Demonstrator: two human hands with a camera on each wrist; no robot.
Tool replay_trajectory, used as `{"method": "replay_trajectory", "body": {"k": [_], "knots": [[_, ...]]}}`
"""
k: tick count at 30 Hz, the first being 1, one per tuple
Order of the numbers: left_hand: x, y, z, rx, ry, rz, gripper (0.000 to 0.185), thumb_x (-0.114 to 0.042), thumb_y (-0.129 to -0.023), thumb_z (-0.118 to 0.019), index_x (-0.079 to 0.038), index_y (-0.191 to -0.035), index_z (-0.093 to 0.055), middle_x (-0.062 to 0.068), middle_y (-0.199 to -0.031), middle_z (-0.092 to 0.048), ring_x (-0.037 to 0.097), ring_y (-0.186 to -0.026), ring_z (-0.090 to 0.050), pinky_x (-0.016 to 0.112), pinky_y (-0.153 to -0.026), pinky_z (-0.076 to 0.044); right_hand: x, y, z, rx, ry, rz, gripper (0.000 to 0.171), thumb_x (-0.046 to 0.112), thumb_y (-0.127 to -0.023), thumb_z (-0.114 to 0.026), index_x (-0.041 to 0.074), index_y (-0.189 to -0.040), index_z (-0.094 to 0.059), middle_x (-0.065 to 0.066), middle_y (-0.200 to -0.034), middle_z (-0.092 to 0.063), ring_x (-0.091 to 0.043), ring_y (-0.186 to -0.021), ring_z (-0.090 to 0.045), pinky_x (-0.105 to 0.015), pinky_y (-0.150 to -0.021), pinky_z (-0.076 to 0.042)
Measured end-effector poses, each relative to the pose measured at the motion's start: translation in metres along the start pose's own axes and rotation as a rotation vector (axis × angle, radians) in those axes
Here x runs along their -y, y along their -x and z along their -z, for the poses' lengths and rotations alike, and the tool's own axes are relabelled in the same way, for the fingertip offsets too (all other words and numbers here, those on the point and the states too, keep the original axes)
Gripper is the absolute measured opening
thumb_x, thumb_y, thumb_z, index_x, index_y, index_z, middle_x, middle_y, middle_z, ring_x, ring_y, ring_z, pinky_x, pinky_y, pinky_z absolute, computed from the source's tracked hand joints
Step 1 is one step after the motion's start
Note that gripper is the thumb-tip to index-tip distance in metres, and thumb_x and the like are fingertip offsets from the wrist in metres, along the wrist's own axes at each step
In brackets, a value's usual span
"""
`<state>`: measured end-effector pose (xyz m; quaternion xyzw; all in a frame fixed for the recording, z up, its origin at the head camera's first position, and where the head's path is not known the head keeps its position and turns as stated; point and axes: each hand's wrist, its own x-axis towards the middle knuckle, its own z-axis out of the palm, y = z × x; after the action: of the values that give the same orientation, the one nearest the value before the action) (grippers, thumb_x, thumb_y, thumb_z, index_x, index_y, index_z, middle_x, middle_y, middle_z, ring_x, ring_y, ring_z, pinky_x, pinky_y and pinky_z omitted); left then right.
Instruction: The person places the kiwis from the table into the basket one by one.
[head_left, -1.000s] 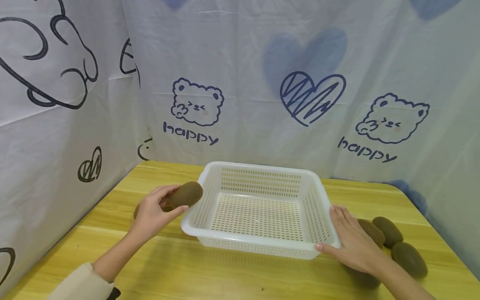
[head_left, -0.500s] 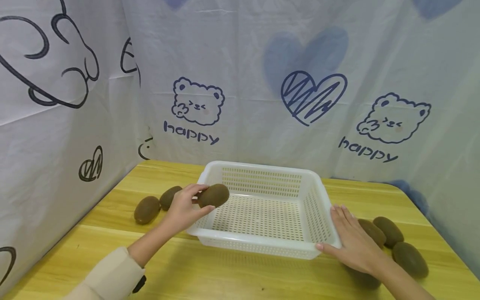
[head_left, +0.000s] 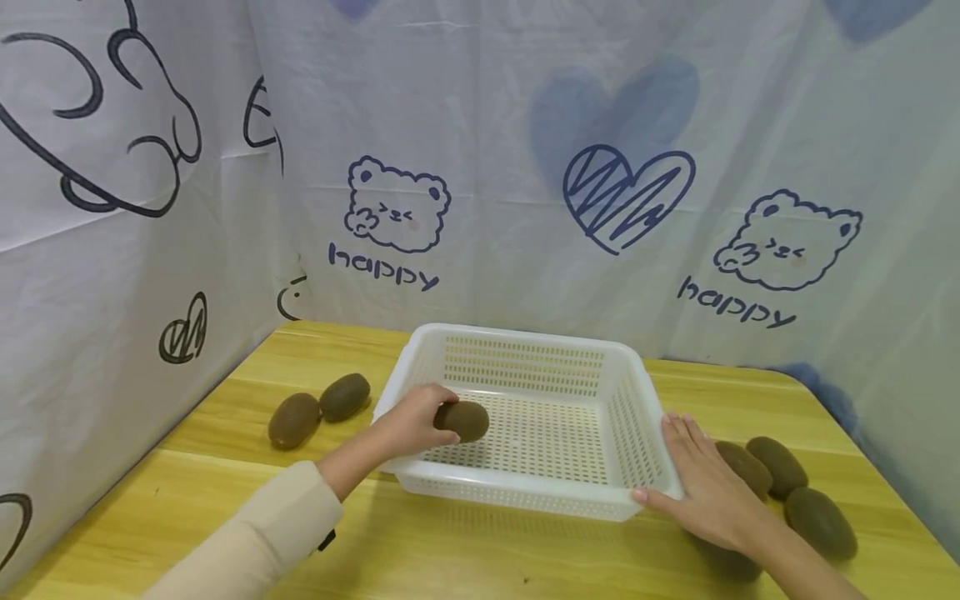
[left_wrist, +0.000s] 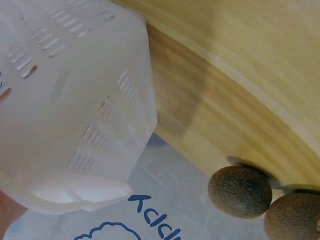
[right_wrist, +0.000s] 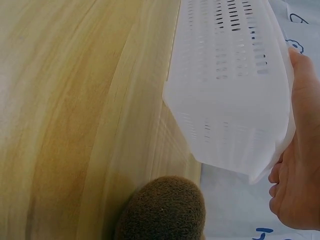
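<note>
In the head view, my left hand point(head_left: 416, 421) holds a brown kiwi point(head_left: 468, 422) between thumb and fingers, low inside the white perforated plastic basket point(head_left: 517, 492). Whether the kiwi touches the basket floor, I cannot tell. My right hand point(head_left: 708, 487) rests against the basket's right side, fingers straight along the rim and thumb at the near right corner. In the right wrist view, that hand point(right_wrist: 302, 155) lies along the rim. The left wrist view has only a sliver of a hand at its left edge, and the held kiwi is hidden there.
On the wooden table point(head_left: 420, 550), two kiwis point(head_left: 294, 420) lie left of the basket. Several more kiwis point(head_left: 820, 523) lie at the right, one partly under my right forearm. A white printed cloth point(head_left: 495, 275) hangs behind the table and along its left.
My left hand has carried the kiwi rightward over the basket's left rim and down inside, uncovering the two kiwis at the left. My right hand has stayed in place.
</note>
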<state>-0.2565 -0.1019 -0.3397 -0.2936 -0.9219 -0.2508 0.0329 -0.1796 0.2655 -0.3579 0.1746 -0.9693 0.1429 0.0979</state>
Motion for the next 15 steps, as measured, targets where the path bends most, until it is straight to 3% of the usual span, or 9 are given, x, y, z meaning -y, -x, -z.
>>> {"method": "replay_trajectory", "body": {"k": [5,15], "knots": [[0.002,-0.01,-0.003,0.123,-0.033,0.006,0.042,-0.009,-0.075,-0.074,0.011,-0.11,-0.061,0.02,-0.107,-0.065,0.029,-0.098,-0.06,0.039,-0.082,-0.051,-0.001,0.0,-0.001,-0.003,0.005,0.003,0.099,0.05,-0.079,-0.063,-0.013,-0.142,-0.02,-0.033,-0.148,-0.019,-0.049,-0.136,-0.019,-0.064,-0.105,-0.024],[0.007,-0.015,-0.009,0.217,-0.077,0.015,0.038,-0.008,-0.073,-0.075,0.011,-0.104,-0.062,0.019,-0.101,-0.066,0.028,-0.094,-0.061,0.038,-0.082,-0.051,0.0,-0.001,0.001,0.02,0.002,-0.007,0.099,0.051,-0.08,-0.062,-0.012,-0.143,-0.019,-0.031,-0.149,-0.018,-0.048,-0.136,-0.019,-0.061,-0.107,-0.024]]}}
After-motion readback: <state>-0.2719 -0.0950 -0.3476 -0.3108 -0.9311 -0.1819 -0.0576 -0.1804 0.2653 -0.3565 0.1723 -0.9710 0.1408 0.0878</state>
